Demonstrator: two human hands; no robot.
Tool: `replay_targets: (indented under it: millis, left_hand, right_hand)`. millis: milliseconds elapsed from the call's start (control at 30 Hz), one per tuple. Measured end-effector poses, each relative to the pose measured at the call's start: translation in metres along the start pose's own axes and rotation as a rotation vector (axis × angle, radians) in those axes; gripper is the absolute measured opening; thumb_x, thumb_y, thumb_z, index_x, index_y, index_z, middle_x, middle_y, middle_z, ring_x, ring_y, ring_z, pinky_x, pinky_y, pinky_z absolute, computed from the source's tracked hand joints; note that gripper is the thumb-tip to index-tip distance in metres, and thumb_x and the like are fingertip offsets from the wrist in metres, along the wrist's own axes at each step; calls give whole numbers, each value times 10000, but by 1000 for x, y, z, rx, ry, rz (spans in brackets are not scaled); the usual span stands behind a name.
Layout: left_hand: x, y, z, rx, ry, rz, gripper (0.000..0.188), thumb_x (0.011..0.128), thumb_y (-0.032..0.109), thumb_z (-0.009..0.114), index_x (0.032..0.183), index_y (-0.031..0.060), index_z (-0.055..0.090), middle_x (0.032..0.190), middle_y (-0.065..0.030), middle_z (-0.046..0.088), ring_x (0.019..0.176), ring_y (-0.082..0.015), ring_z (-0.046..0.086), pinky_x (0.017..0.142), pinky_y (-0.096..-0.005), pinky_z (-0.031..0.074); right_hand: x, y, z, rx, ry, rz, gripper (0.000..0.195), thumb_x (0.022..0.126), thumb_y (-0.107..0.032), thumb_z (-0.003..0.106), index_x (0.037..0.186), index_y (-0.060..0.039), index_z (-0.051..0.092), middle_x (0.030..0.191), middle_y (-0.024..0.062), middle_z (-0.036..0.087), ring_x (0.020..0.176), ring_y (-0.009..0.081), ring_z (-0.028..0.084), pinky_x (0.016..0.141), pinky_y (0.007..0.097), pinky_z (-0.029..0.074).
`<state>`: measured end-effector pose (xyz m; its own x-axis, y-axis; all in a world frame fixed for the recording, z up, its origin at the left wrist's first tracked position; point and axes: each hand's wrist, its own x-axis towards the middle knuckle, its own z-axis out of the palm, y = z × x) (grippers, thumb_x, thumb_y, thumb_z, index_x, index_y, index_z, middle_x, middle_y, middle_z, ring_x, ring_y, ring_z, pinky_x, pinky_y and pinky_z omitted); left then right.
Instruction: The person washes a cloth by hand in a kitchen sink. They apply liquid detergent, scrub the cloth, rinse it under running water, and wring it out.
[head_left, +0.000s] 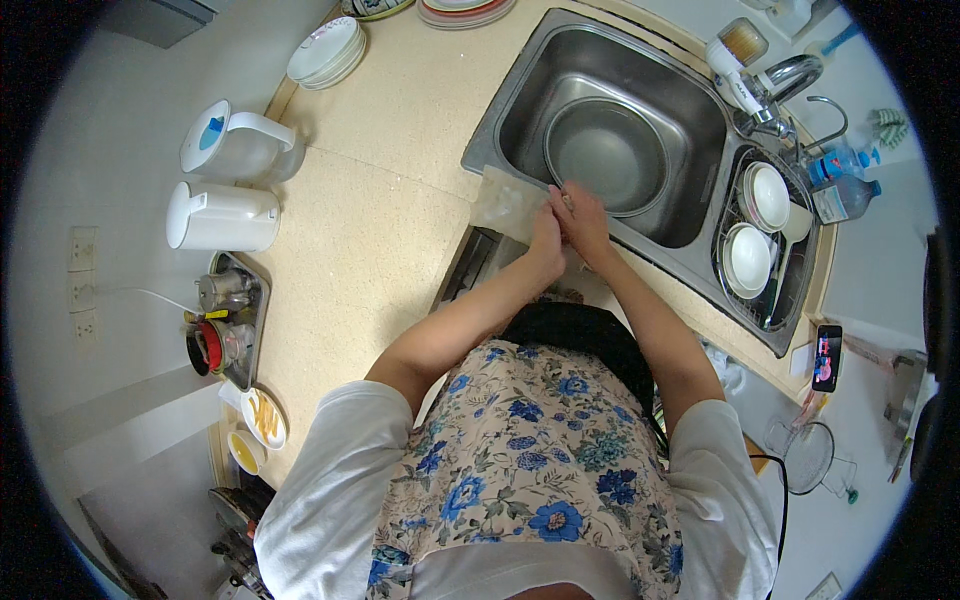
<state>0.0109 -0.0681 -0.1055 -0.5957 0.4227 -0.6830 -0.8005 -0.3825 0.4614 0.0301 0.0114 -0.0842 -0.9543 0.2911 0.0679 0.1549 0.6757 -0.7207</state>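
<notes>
My left hand (549, 232) and my right hand (586, 223) are close together at the front rim of the stainless steel sink (517, 90). A pale, semi-translucent cloth or sheet (506, 202) drapes over the counter edge and sink corner, right against my left hand. The fingers of both hands are partly hidden and my right hand is blurred, so whether either one grips anything is unclear. Inside the sink, just beyond my hands, lies a round metal basin (611, 150) that seems to hold water.
A faucet (795, 71) stands at the sink's back right. White bowls (750, 259) fill the wire rack beside it. Stacked plates (326, 52), a lidded pitcher (244, 146) and a white kettle (225, 217) line the left counter. A phone (827, 358) leans at the right edge.
</notes>
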Motion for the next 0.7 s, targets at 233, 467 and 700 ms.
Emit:
replay_targets:
  millis: [233, 467, 700]
  left_hand:
    - [44, 53, -73, 768, -25, 980, 58, 892, 76, 443, 911, 60, 496, 820, -23, 519, 770, -125, 496, 715, -254, 409]
    - [12, 106, -62, 1654, -297, 1249, 305, 716, 115, 652, 1016, 105, 593, 1021, -122, 492, 973, -305, 447, 844, -394, 369]
    - [30, 87, -59, 1641, -216, 1386, 207, 711, 136, 662, 899, 93, 587, 1013, -104, 500, 961, -300, 450, 816, -403, 362]
  right_hand:
    - [1, 34, 16, -336, -87, -305, 265, 888, -194, 425, 1031, 7, 522, 904, 161, 589, 767, 348, 573, 636, 444, 460]
    - [8, 15, -19, -12, -252, -15, 289, 845, -258, 514, 1037, -42, 499, 989, 177, 572, 838, 340, 577, 681, 441, 471]
    - [-28, 27, -47, -450, -258, -41, 307, 776, -296, 580, 978, -74, 517, 1013, 161, 575, 775, 339, 605, 670, 441, 486]
